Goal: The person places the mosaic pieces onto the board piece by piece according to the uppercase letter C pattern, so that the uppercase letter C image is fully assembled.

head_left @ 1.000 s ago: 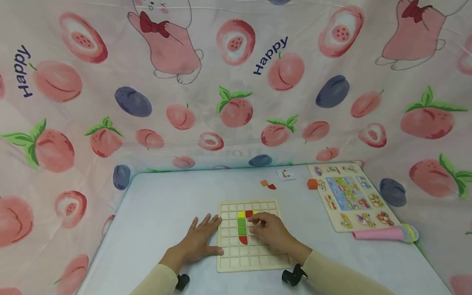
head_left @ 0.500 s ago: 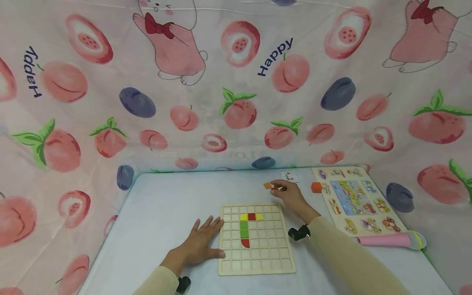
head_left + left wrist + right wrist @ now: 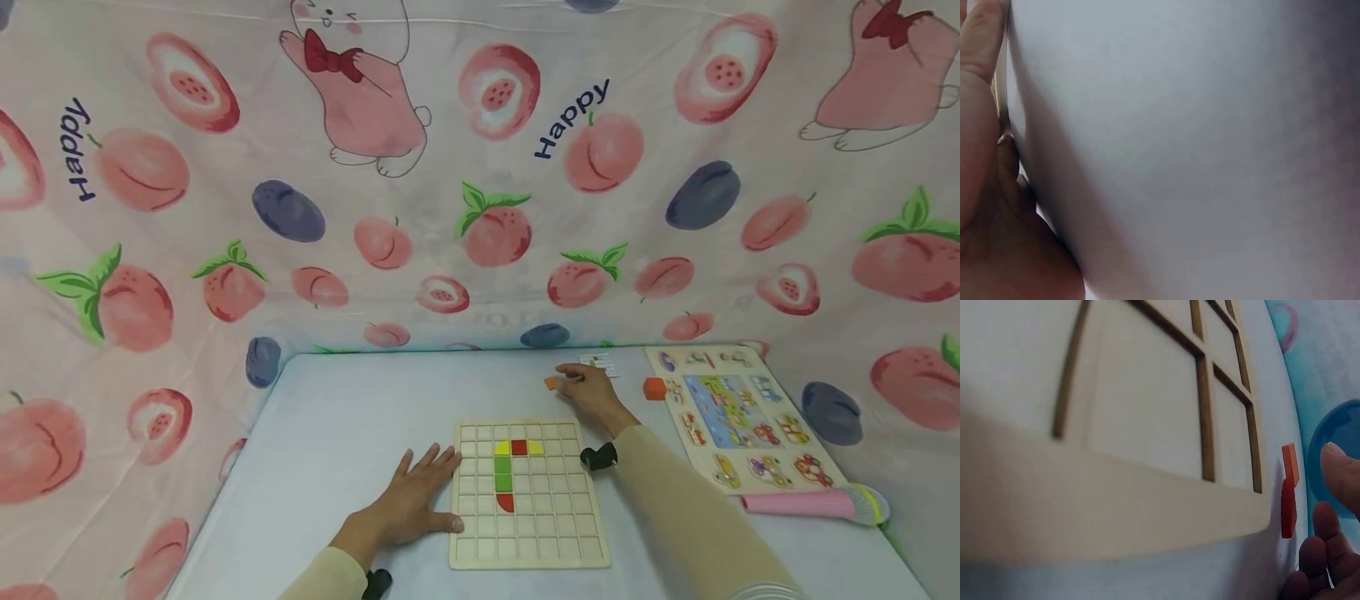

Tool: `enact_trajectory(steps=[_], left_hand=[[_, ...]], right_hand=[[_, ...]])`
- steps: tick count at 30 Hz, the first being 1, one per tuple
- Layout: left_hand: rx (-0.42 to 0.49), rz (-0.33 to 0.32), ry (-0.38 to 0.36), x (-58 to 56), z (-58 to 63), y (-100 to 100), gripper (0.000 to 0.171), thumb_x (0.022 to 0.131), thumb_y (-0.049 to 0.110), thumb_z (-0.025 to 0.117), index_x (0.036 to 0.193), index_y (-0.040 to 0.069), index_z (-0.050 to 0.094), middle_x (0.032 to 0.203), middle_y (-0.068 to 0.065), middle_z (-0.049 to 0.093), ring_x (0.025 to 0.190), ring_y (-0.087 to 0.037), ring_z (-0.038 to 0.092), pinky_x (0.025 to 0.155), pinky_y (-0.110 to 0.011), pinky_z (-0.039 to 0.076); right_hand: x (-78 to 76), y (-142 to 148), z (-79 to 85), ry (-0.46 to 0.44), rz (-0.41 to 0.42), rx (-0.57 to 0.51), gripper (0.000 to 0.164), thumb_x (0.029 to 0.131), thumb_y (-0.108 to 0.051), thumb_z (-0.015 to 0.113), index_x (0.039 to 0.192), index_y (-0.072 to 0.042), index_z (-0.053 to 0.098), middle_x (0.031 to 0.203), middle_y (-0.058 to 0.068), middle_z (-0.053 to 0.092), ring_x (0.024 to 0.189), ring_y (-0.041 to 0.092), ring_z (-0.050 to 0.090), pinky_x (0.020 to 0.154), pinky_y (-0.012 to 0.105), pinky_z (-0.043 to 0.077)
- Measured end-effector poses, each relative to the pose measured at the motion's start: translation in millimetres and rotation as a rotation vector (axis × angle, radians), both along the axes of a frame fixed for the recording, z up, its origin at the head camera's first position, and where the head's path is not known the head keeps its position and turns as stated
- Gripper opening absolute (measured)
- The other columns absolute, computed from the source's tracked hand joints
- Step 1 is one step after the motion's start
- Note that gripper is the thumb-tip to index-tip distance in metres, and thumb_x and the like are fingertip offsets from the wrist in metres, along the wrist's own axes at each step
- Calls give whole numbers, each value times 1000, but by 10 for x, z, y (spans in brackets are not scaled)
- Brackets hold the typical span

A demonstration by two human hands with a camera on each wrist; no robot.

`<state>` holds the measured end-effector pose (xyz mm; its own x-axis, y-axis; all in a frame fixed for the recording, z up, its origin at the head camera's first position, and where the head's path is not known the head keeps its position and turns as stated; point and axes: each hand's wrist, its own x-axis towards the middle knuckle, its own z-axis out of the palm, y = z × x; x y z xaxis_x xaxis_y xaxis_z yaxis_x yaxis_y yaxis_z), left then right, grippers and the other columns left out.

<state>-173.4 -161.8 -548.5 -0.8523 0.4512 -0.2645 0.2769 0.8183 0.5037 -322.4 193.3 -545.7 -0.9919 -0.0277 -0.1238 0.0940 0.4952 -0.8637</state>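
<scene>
In the head view, my left hand point(image 3: 416, 500) lies spread on the table, its fingertips and thumb at the left edge of the wooden grid board point(image 3: 551, 546). Colored pieces sit in the board's cells: a yellow piece point(image 3: 502, 448), a red square point(image 3: 519, 447), another yellow piece point(image 3: 536, 448), a green strip point(image 3: 503, 473) and a red quarter-round piece point(image 3: 506, 502). Beyond the board, my right hand point(image 3: 592, 393) hovers beside an orange square point(image 3: 551, 383). In the right wrist view, its thumb and fingers stand apart, near a loose red piece point(image 3: 1289, 509) lying against the orange one.
A small patterned card point(image 3: 602, 363) lies partly behind my right hand. To the right are an orange block point(image 3: 655, 389), a wooden picture puzzle board point(image 3: 750, 421) and a pink toy microphone point(image 3: 810, 504). A fruit-print cloth point(image 3: 480, 167) hangs behind the white table point(image 3: 360, 408).
My right hand has left the grid board and reached to the loose pieces at the back, uncovering the right yellow piece. The left hand stays at the board's edge. The head view has shifted slightly.
</scene>
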Motion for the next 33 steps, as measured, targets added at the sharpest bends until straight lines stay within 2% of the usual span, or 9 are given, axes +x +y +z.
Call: enact_trajectory(steps=[4, 7, 10, 14, 24, 29, 33], left_hand=[[4, 3, -8, -3, -18, 1, 112, 80, 74, 74, 168, 23, 29, 176, 2, 23, 166, -26, 8, 133, -58, -7], [8, -3, -6, 10, -26, -4, 111, 81, 75, 73, 169, 23, 29, 176, 2, 23, 166, -26, 8, 133, -58, -7], [11, -10, 0, 13, -24, -8, 110, 82, 75, 72, 169, 23, 29, 177, 2, 23, 166, -26, 7, 133, -58, -7], [9, -11, 8, 13, -16, -12, 110, 82, 74, 73, 169, 23, 29, 177, 2, 23, 166, -26, 7, 133, -58, -7], [3, -10, 5, -4, -26, -13, 110, 82, 75, 72, 169, 24, 27, 177, 3, 22, 166, -25, 7, 133, -58, -7], [-2, -9, 12, -9, -33, -14, 111, 82, 76, 71, 169, 24, 27, 177, 3, 22, 166, -26, 7, 133, -58, -7], [1, -10, 14, -8, -27, -26, 111, 82, 75, 72, 169, 23, 27, 177, 2, 22, 166, -27, 8, 133, -58, -7]], right_hand=[[-25, -37, -52, -34, -6, 23, 46, 98, -10, 71, 144, -12, 65, 151, 19, 58, 140, 40, 53, 115, 56, 47], [-48, -69, -91, -6, 7, 135, 45, 97, -13, 72, 142, -15, 68, 145, 17, 63, 136, 40, 55, 116, 59, 44], [-76, -94, -114, 51, 9, 275, 39, 97, -18, 74, 135, -18, 73, 136, 16, 69, 129, 41, 59, 110, 64, 43], [-100, -119, -130, 69, 4, 328, 33, 95, -20, 76, 128, -17, 77, 131, 15, 73, 128, 43, 59, 107, 67, 41], [-115, -123, -169, 78, -2, 331, 27, 95, -20, 77, 121, -15, 79, 123, 12, 75, 124, 39, 61, 108, 66, 39], [-83, -101, -108, 93, -4, 234, 29, 95, -20, 77, 124, -14, 77, 130, 15, 71, 128, 40, 59, 112, 69, 36], [-42, -116, -53, 91, -15, 141, 33, 99, -19, 72, 131, -13, 73, 135, 14, 70, 127, 37, 61, 111, 60, 45]])
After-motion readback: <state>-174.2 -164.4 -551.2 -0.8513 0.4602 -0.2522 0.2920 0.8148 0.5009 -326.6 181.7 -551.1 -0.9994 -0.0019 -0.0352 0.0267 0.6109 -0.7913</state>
